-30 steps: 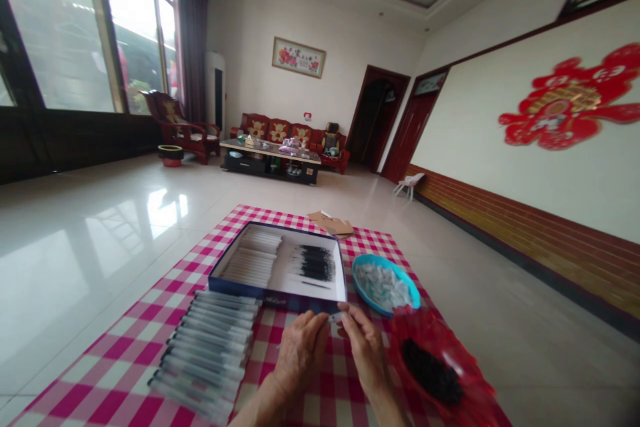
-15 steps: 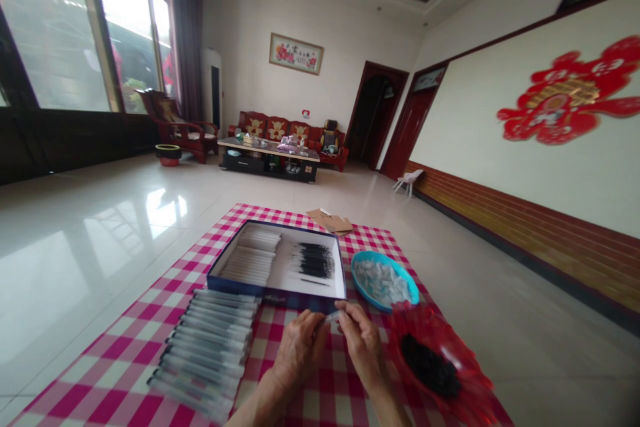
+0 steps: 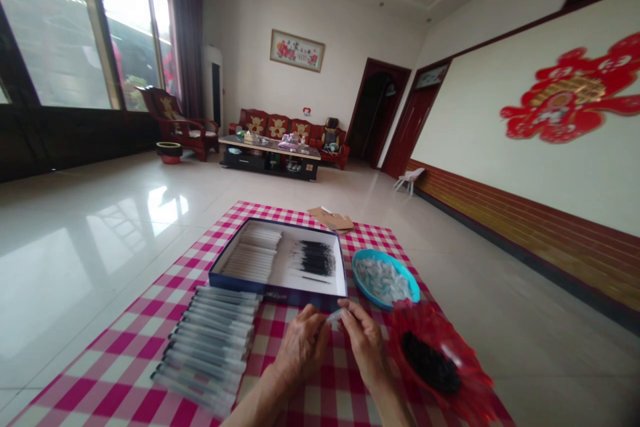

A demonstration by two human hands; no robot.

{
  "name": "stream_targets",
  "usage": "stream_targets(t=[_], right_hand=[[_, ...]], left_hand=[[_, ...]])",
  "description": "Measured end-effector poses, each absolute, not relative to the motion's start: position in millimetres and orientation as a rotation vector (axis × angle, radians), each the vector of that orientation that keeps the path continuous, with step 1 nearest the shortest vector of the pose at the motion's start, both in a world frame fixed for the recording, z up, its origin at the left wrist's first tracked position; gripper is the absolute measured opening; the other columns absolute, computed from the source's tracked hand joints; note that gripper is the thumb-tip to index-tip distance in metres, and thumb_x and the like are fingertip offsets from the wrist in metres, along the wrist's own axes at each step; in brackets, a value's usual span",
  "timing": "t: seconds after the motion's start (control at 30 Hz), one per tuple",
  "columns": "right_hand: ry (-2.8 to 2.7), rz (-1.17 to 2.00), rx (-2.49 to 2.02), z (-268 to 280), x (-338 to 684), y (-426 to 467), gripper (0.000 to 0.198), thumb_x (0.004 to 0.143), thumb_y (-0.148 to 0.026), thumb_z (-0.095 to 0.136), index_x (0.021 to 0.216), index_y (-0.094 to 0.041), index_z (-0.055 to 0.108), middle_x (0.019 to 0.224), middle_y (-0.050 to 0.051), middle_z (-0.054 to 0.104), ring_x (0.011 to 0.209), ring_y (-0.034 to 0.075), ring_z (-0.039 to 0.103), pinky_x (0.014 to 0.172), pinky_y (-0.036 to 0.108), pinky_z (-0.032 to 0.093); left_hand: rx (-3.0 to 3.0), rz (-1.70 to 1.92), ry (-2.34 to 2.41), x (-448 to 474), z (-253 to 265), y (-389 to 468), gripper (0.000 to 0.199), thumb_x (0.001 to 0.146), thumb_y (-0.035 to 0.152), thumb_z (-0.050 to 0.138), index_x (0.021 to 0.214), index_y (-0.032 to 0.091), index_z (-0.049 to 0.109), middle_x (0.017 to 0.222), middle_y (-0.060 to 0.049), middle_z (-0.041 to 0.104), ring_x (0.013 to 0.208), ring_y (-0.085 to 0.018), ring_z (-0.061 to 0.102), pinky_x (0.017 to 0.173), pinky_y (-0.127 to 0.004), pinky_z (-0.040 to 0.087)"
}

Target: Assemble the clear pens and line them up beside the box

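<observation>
My left hand and my right hand are closed, fingertips facing each other in front of the box. Between them they pinch a small translucent pen part; the fingers hide its ends. Left of my left hand lies a row of clear pens with dark ends. The shallow blue-edged box holds clear pen barrels on its left and thin black pen refills on its right. Close to my right hand are a turquoise bowl of small translucent pieces and a red petal-edged bowl of small black pieces.
A pink-and-white checked cloth covers the table. Flat brown cardboard lies behind the box. Farther off across the tiled floor stand a low table, a wooden sofa, an armchair and a small stool.
The view has shifted very slightly. Both hands stay in nearly the same place, and a little more of the translucent part shows between the fingers.
</observation>
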State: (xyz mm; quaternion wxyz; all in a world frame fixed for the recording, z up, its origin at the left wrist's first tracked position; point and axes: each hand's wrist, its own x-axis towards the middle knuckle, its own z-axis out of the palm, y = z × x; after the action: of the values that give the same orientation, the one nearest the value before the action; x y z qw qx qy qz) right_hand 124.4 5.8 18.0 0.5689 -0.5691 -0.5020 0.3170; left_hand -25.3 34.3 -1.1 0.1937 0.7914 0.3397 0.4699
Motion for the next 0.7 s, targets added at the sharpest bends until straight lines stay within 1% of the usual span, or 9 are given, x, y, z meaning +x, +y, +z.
stream_targets(t=[0.37,0.57,0.7], right_hand=[[-1.154,0.747,-1.316,17.1,121.3,4.7,0.041,0.079,-0.047,0.062,0.104,-0.016,0.068,0.091,0.008,0.072,0.080,0.022,0.064,0.071,0.031,0.052],[-1.177,0.724,-1.334,16.8,121.4,4.7,0.040,0.080,-0.047,0.060,0.104,-0.017,0.068,0.089,0.008,0.071,0.080,0.023,0.064,0.071,0.031,0.052],[-1.186,0.697,-1.337,19.3,121.3,3.7,0.039,0.080,-0.048,0.061,0.104,-0.017,0.069,0.090,0.007,0.071,0.079,0.022,0.064,0.071,0.031,0.052]], left_hand=[[2.253,1.254,1.010,-24.6,-4.6,35.1,0.027,0.093,0.020,0.040,0.070,0.018,0.054,0.074,-0.004,0.054,0.065,-0.014,0.058,0.060,-0.023,0.044],[2.273,1.272,0.997,-25.6,-1.6,34.4,0.026,0.093,0.019,0.040,0.071,0.019,0.055,0.074,-0.004,0.055,0.064,-0.013,0.059,0.060,-0.022,0.046],[2.297,1.294,0.988,-26.3,0.5,32.6,0.026,0.093,0.019,0.040,0.075,0.019,0.059,0.077,-0.005,0.057,0.067,-0.013,0.060,0.060,-0.021,0.046]])
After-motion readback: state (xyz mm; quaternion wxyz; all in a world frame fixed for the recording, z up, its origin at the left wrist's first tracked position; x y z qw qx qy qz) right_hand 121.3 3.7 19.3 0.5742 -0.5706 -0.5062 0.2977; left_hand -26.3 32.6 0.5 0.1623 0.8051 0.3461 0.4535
